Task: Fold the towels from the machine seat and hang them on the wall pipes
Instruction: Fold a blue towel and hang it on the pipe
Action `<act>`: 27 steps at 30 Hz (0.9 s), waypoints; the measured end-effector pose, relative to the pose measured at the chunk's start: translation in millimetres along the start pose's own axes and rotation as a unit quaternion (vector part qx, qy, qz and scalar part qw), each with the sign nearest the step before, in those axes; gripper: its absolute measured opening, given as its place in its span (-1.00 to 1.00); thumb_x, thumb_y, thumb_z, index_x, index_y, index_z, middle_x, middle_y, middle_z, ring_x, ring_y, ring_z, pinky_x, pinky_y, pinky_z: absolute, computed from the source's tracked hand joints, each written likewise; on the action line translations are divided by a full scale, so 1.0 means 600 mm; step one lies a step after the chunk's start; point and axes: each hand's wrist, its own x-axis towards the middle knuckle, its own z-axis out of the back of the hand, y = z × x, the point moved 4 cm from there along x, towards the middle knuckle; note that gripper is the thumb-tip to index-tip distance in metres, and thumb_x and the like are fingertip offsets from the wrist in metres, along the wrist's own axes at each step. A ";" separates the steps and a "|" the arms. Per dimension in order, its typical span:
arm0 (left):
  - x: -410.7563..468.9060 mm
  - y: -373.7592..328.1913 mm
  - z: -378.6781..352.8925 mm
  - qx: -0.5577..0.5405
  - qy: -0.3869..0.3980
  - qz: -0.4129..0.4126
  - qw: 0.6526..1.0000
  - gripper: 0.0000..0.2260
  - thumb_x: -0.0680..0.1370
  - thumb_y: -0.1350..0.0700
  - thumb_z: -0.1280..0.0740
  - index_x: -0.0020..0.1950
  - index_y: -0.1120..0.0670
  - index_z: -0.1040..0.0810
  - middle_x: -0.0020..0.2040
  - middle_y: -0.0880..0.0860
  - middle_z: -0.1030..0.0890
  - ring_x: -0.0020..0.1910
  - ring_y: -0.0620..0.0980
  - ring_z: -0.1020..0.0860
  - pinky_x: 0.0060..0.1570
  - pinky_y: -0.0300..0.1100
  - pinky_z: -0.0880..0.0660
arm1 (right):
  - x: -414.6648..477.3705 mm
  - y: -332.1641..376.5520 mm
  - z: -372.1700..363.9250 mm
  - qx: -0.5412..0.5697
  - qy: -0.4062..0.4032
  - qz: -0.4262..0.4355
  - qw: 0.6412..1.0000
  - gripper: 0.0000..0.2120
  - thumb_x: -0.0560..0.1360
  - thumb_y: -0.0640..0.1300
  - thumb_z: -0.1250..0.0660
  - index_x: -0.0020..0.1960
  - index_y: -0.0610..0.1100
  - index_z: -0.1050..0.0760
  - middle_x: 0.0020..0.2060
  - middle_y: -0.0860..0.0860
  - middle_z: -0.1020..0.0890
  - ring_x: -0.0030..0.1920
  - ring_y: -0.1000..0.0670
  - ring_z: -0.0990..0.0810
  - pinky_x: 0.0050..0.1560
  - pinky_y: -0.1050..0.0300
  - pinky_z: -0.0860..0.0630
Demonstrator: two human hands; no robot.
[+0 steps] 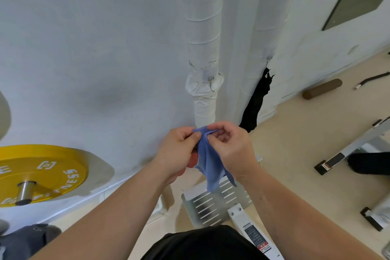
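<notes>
A small blue towel (209, 164) hangs in front of me, pinched at its top edge by both hands. My left hand (177, 152) grips the top left corner between thumb and fingers. My right hand (230, 143) pinches the top right beside it, the two hands almost touching. The cloth droops down over a white slotted metal plate (209, 207). Two white wrapped wall pipes (203, 48) (261, 48) rise just behind my hands. A black cloth (255, 103) hangs beside the right pipe.
A yellow weight plate (42, 173) on a bar sticks out at the left. A white machine frame (354, 150) stands on the beige floor at the right. A brown foam roller (321, 88) lies by the wall. A dark bag (25, 240) sits bottom left.
</notes>
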 end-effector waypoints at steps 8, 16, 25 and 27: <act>-0.009 -0.018 0.002 -0.001 0.008 -0.013 1.000 -0.80 0.66 0.18 -0.29 0.09 0.10 -0.73 0.01 0.30 -0.70 -0.11 0.09 -0.54 -0.02 0.07 -0.51 | 0.000 0.019 0.011 -0.042 -0.005 0.090 0.995 -0.73 0.45 -0.29 -0.49 -0.18 0.09 -0.61 -0.17 0.08 -0.64 -0.14 -0.01 -0.65 -0.08 0.14 -0.58; -0.009 -0.026 0.013 -0.003 -0.030 -0.030 0.999 -0.89 0.55 0.24 -0.42 -0.08 0.26 -0.72 -0.21 0.32 -0.65 -0.25 0.10 -0.53 -0.22 -0.05 -0.46 | 0.001 0.033 0.011 -0.011 0.095 0.009 0.995 -0.88 0.43 -0.34 -0.51 -0.21 -0.17 -0.64 -0.36 -0.02 -0.67 -0.32 0.10 -0.60 -0.22 0.25 -0.53; -0.019 -0.038 0.006 0.034 0.050 -0.034 0.998 -0.68 0.41 -0.10 -0.44 -0.07 0.13 -0.74 -0.08 0.48 -0.58 -0.24 0.30 -0.52 -0.18 0.27 -0.42 | 0.024 0.061 0.024 -0.135 0.134 0.015 0.982 -0.55 0.20 -0.09 -0.63 -0.35 0.02 -0.31 -0.39 -0.19 -0.57 -0.40 0.02 -0.41 -0.31 -0.02 -0.47; -0.019 -0.043 0.006 0.048 0.052 -0.040 0.997 -0.72 0.45 -0.06 -0.44 -0.08 0.14 -0.74 -0.08 0.45 -0.62 -0.25 0.49 -0.54 -0.20 0.45 -0.46 | 0.026 0.072 0.024 -0.170 0.144 0.024 0.975 -0.47 0.20 -0.16 -0.65 -0.36 0.03 -0.24 -0.41 -0.13 -0.58 -0.41 0.04 -0.40 -0.30 0.04 -0.45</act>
